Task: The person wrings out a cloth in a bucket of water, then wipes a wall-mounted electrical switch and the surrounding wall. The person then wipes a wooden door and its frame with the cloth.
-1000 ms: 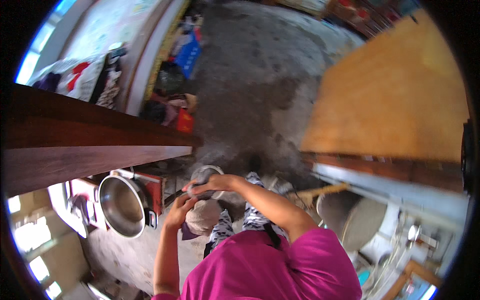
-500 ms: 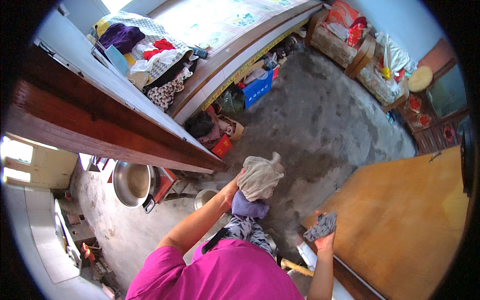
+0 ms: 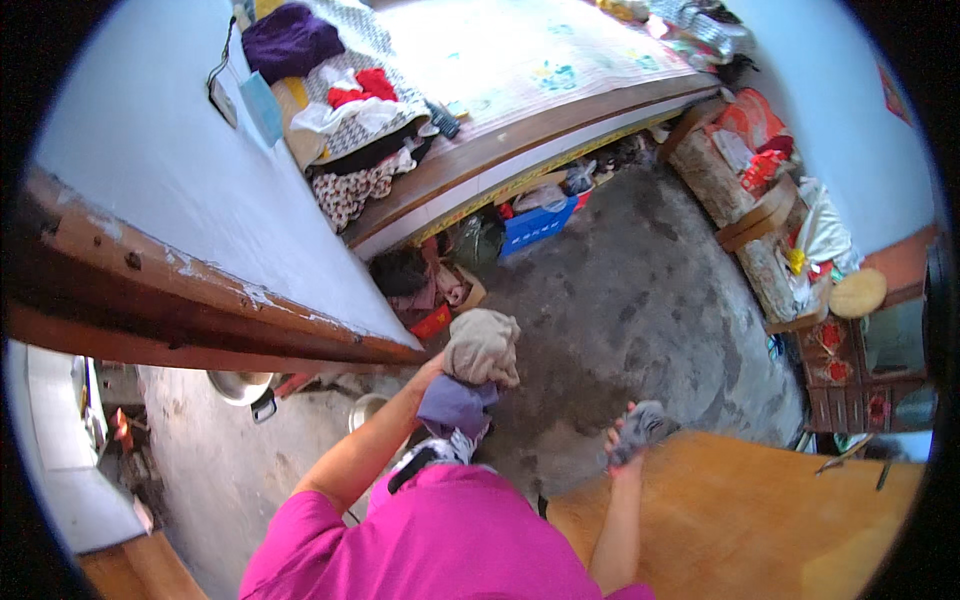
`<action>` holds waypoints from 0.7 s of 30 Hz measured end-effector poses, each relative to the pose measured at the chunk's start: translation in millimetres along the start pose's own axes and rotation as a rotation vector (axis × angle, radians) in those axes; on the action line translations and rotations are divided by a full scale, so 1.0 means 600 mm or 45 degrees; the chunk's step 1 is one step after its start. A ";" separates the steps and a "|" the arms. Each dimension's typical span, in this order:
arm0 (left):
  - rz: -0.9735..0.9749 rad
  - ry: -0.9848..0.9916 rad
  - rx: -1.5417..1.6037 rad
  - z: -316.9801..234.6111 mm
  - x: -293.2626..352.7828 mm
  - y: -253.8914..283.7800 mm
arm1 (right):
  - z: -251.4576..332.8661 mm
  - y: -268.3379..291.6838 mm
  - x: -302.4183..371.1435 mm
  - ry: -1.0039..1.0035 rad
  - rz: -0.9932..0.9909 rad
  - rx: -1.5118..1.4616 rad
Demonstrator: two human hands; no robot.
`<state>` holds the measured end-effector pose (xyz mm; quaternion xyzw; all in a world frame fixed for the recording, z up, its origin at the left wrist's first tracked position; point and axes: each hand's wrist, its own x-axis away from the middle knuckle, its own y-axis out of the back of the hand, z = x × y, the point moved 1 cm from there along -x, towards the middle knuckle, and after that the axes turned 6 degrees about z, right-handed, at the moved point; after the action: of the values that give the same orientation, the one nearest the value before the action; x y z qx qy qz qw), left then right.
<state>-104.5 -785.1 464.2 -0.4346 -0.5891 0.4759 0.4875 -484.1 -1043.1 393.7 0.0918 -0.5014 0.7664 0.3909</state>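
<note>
At the middle, left hand (image 3: pixel 434 370): holding a bundle from its left side, fingers mostly hidden — beige cloth (image 3: pixel 482 347) far, purple cloth (image 3: pixel 455 403) nearer, the two touching.
Right hand (image 3: pixel 626 458): fingers curled round a crumpled grey cloth (image 3: pixel 647 425) — right of the bundle, well apart.
Wooden panel (image 3: pixel 760 510): near right.
Blue box (image 3: pixel 535 230): far, beside the bed platform (image 3: pixel 560 135).

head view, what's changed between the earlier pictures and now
The right hand has moved away from the left hand, out to the right, holding a grey cloth. The view has swung toward the bed, and the wooden post now hides most of the steel pot. Unchanged since the second picture: the left hand holds the beige cloth and lilac cloth.
</note>
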 end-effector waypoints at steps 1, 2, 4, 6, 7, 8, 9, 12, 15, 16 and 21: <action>-0.058 0.026 -0.085 -0.007 -0.011 0.012 | 0.015 -0.015 -0.042 -0.016 -0.106 0.172; -0.013 0.061 0.124 -0.014 -0.024 -0.031 | 0.021 -0.045 -0.092 -0.025 -0.330 0.442; -0.268 -0.234 -0.312 -0.035 -0.019 -0.032 | 0.032 -0.093 -0.197 0.080 -0.436 0.567; -0.312 -0.298 -0.367 -0.051 -0.016 -0.078 | 0.035 -0.155 -0.275 0.151 -0.375 0.421; -0.369 -0.345 -0.214 -0.059 -0.008 -0.071 | 0.034 -0.216 -0.301 0.117 -0.412 0.439; -0.409 -0.359 -0.060 -0.065 -0.003 -0.063 | 0.024 -0.201 -0.351 0.080 -0.324 0.408; -0.443 -0.393 0.092 -0.072 0.000 -0.055 | 0.008 -0.221 -0.401 0.103 -0.220 0.443; -0.469 -0.573 0.092 -0.080 0.009 -0.092 | -0.044 -0.409 -0.489 0.189 0.027 0.541; -0.556 -0.703 0.152 -0.080 0.011 -0.089 | -0.113 -0.526 -0.609 0.476 0.290 0.905; -0.576 -0.756 0.149 -0.079 0.010 -0.097 | -0.133 -0.578 -0.638 0.642 0.383 0.995; -0.655 -1.003 0.025 -0.085 -0.022 -0.088 | -0.241 -0.757 -0.783 1.155 0.476 1.842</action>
<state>-54.6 -799.8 517.6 -0.0561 -0.8132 0.4740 0.3329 184.3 -1072.9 390.3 -0.0802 0.3053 0.9107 0.2665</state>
